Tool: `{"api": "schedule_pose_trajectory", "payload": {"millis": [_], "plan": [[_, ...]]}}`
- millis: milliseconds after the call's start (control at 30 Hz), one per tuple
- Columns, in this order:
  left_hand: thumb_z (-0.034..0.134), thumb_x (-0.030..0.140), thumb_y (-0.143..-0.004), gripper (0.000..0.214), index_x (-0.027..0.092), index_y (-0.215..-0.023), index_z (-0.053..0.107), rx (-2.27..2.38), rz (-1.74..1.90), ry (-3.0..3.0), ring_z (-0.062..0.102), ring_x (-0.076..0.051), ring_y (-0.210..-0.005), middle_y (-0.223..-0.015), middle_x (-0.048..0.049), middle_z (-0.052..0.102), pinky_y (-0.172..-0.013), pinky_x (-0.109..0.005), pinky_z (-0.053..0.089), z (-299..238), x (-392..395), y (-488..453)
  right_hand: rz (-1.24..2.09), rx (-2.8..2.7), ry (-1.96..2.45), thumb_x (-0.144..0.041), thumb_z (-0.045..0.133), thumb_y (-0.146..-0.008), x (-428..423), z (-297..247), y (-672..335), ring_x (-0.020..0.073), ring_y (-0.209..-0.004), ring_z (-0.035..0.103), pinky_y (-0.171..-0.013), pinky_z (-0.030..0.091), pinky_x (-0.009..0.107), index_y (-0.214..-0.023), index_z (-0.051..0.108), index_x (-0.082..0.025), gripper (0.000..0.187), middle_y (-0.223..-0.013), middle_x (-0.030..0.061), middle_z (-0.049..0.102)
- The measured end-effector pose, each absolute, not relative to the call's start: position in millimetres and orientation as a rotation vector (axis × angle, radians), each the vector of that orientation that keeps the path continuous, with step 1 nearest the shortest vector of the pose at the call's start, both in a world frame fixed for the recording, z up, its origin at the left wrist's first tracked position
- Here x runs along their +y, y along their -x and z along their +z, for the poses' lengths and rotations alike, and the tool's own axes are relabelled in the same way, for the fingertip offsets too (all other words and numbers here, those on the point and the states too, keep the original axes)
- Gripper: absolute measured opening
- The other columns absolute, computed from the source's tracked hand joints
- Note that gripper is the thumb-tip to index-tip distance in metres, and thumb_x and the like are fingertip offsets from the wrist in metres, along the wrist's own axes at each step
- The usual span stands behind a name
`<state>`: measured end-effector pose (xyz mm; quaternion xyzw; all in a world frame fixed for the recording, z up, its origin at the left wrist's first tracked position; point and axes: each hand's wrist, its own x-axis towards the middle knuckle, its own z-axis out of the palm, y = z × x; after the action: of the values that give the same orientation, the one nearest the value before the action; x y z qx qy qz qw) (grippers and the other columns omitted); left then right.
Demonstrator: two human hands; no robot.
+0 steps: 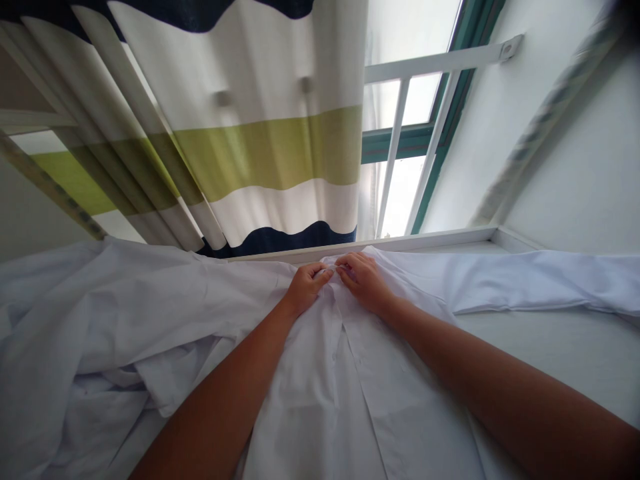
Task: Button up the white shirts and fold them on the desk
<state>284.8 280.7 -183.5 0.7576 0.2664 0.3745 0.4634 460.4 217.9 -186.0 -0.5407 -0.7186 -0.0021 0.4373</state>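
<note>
A white shirt [305, 407] lies on the tabletop [550, 360], its top near the middle of the far edge and one sleeve [530, 283] stretching right, just in front of the far right corner. The left hand [306, 285] and right hand [364, 280], fingertips nearly meeting, each pinch the shirt's top between thumb and bent fingers. Rumpled white cloth [120, 307] covers the left side.

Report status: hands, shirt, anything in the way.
Left hand and right hand pinching shirt at collar. Shirt laid out, one sleeve stretched right. Fingers partly hiding collar.
</note>
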Motion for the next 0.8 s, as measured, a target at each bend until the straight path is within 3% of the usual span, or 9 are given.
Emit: {"api": "schedule_pose_trajectory", "payload": {"millis": [800], "plan": [[0.062,0.048,-0.089,0.036,0.015,-0.097,0.074,0.65,0.888,-1.915,0.062,-0.019,-0.088,-0.094,-0.0041,0.071,-0.085,-0.029,0.048,-185.3,281.1,-285.1,0.043,-1.836,1.349,-0.021,0.048,-0.095,222.0,-189.4,-463.4,0.0244,-0.095,0.058,-0.087,0.04,0.039,-0.097,0.059,-0.022,0.011,-0.096,0.0066,0.067]]}}
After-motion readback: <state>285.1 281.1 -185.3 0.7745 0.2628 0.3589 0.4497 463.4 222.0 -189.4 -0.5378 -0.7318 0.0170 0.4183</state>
